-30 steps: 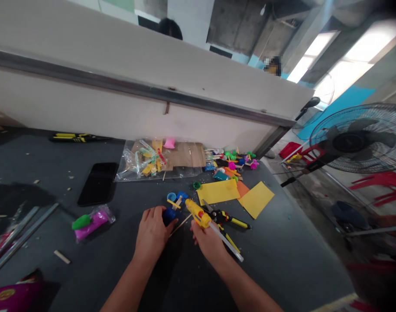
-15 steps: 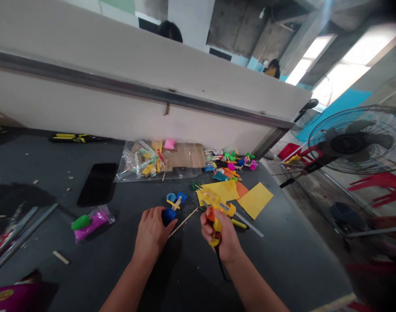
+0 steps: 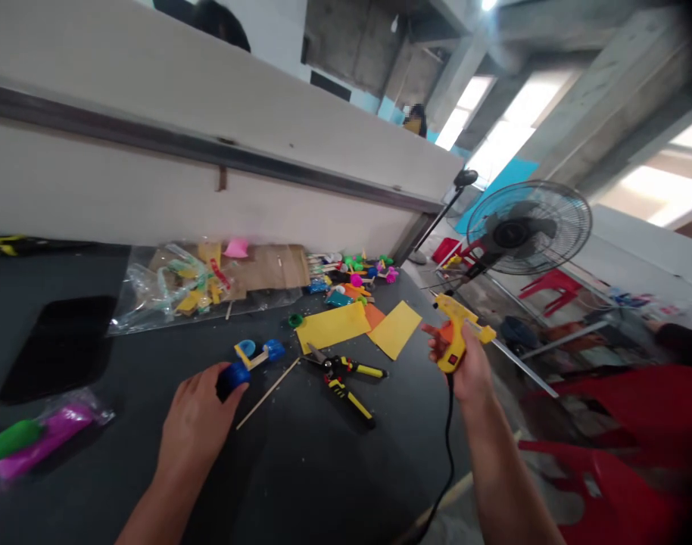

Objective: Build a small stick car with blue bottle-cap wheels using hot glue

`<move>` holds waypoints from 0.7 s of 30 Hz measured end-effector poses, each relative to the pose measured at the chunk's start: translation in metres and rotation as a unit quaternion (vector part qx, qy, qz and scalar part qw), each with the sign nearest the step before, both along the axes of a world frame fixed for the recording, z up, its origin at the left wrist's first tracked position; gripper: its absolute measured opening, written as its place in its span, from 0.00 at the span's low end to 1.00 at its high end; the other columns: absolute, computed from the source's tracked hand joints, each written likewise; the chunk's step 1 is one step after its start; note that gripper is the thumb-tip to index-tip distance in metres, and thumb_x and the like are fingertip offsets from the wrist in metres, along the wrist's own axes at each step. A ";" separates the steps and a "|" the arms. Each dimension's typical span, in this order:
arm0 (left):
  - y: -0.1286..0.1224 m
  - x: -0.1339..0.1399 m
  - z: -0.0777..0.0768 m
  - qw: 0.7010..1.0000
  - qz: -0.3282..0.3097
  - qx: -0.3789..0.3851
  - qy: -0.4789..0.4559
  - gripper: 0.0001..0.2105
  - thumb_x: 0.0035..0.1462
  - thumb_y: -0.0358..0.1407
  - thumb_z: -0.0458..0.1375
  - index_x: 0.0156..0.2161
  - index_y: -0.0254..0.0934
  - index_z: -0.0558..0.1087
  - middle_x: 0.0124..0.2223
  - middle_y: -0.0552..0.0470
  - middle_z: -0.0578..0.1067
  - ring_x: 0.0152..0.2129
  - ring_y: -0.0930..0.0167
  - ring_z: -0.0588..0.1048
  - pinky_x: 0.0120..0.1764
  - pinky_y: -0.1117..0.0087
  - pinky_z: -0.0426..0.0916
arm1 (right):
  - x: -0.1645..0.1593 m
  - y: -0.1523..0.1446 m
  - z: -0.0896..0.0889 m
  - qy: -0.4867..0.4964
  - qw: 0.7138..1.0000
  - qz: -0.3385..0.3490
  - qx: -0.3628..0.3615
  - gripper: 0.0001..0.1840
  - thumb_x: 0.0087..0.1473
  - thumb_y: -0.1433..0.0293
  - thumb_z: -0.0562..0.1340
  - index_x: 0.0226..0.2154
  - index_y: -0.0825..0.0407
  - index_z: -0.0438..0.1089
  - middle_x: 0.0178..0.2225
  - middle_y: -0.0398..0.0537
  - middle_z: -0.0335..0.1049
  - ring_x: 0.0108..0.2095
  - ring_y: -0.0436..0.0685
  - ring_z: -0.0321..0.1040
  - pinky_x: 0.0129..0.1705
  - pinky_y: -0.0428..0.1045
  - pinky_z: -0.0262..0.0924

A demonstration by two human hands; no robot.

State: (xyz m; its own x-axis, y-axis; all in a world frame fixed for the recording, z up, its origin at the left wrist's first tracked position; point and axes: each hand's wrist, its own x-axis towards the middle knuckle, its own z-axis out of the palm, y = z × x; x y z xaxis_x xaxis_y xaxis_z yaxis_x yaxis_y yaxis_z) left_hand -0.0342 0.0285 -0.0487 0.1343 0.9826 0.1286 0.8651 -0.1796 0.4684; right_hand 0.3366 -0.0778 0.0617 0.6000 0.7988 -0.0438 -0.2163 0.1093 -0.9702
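My left hand [image 3: 197, 412] is closed around a dark blue bottle cap [image 3: 235, 374], its thumb and fingers on the cap's sides. Beside that cap are a short wooden stick [image 3: 258, 360], a light blue cap [image 3: 246, 349] and another blue piece [image 3: 274, 350]; whether all are joined, I cannot tell. My right hand [image 3: 474, 371] grips a yellow hot glue gun [image 3: 458, 322] by its handle, raised near the table's right edge. A clear glue stick [image 3: 525, 367] juts from the gun's rear. Black-and-yellow cutters [image 3: 346, 378] lie with jaws apart between my hands, near a thin stick [image 3: 268, 393].
Yellow paper sheets [image 3: 333, 325], a plastic bag with scraps [image 3: 153, 306] and a pile of colourful small parts [image 3: 357, 274] sit at the back. A black phone [image 3: 56, 348] and packed pink clay [image 3: 54, 439] lie left. Past the right edge stand a fan [image 3: 513, 231] and red chairs [image 3: 607, 484].
The camera view has turned right. My right hand has carried the glue gun right, away from the blue caps, uncovering the cutters. My left hand still holds the cap.
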 end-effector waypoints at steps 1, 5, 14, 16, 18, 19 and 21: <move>0.001 -0.001 0.000 1.000 0.000 -0.009 -0.004 0.20 0.55 0.43 0.53 0.49 0.33 0.68 0.45 0.40 0.74 0.46 0.56 0.69 0.49 0.57 0.64 | 0.012 -0.004 -0.006 -0.074 0.996 -0.016 -0.040 0.19 0.51 0.51 0.57 0.33 0.50 0.63 0.29 0.48 0.73 0.20 0.49 0.64 0.18 0.44 0.60; 0.004 -0.004 0.003 0.999 -0.001 -0.034 -0.011 0.21 0.55 0.44 0.51 0.51 0.34 0.67 0.48 0.41 0.73 0.47 0.57 0.69 0.49 0.58 0.64 | 0.045 -0.008 -0.048 -0.466 0.852 -0.023 -0.239 0.15 0.53 0.57 0.54 0.34 0.52 0.61 0.24 0.46 0.67 0.17 0.50 0.59 0.19 0.46 0.56; 0.006 -0.007 0.002 0.999 -0.001 -0.029 -0.019 0.22 0.56 0.44 0.50 0.52 0.35 0.68 0.49 0.40 0.73 0.47 0.57 0.71 0.48 0.57 0.66 | 0.055 0.005 -0.096 -0.669 0.691 0.079 -0.262 0.12 0.45 0.77 0.58 0.37 0.57 0.63 0.40 0.59 0.64 0.42 0.61 0.62 0.45 0.53 0.58; 0.006 -0.007 0.000 1.000 -0.003 -0.019 -0.020 0.22 0.56 0.43 0.50 0.52 0.35 0.68 0.49 0.40 0.73 0.47 0.57 0.71 0.47 0.56 0.66 | 0.058 0.004 -0.092 -0.681 0.675 0.101 -0.266 0.12 0.46 0.76 0.59 0.38 0.55 0.64 0.41 0.57 0.65 0.44 0.62 0.61 0.47 0.54 0.56; 0.006 -0.007 -0.001 1.000 -0.002 -0.005 -0.018 0.21 0.56 0.43 0.51 0.52 0.36 0.68 0.48 0.40 0.74 0.46 0.57 0.71 0.47 0.56 0.67 | 0.062 0.003 -0.088 -0.688 0.662 0.123 -0.273 0.13 0.47 0.75 0.61 0.39 0.54 0.65 0.43 0.56 0.65 0.46 0.62 0.60 0.47 0.54 0.55; 0.005 -0.007 -0.001 1.000 -0.002 0.001 -0.018 0.21 0.56 0.42 0.50 0.53 0.36 0.67 0.48 0.41 0.74 0.46 0.58 0.72 0.46 0.57 0.67 | 0.064 0.002 -0.085 -0.690 0.655 0.133 -0.277 0.14 0.46 0.74 0.62 0.39 0.54 0.65 0.43 0.56 0.66 0.46 0.63 0.60 0.46 0.54 0.55; 0.003 -0.006 0.000 1.000 -0.006 0.007 -0.019 0.20 0.57 0.40 0.50 0.54 0.36 0.66 0.48 0.41 0.74 0.46 0.59 0.72 0.47 0.58 0.67 | 0.065 0.003 -0.078 -0.692 0.644 0.152 -0.288 0.16 0.43 0.73 0.65 0.38 0.54 0.67 0.42 0.56 0.67 0.45 0.64 0.61 0.45 0.54 0.55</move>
State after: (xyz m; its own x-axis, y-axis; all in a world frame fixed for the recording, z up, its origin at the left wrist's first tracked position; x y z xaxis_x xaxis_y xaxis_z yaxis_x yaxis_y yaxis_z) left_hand -0.0406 0.0315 -0.0488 0.1399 0.9790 0.1484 0.8449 -0.1962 0.4976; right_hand 0.4014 -0.0744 -0.0162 0.2010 0.9793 0.0232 0.9734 -0.1970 -0.1170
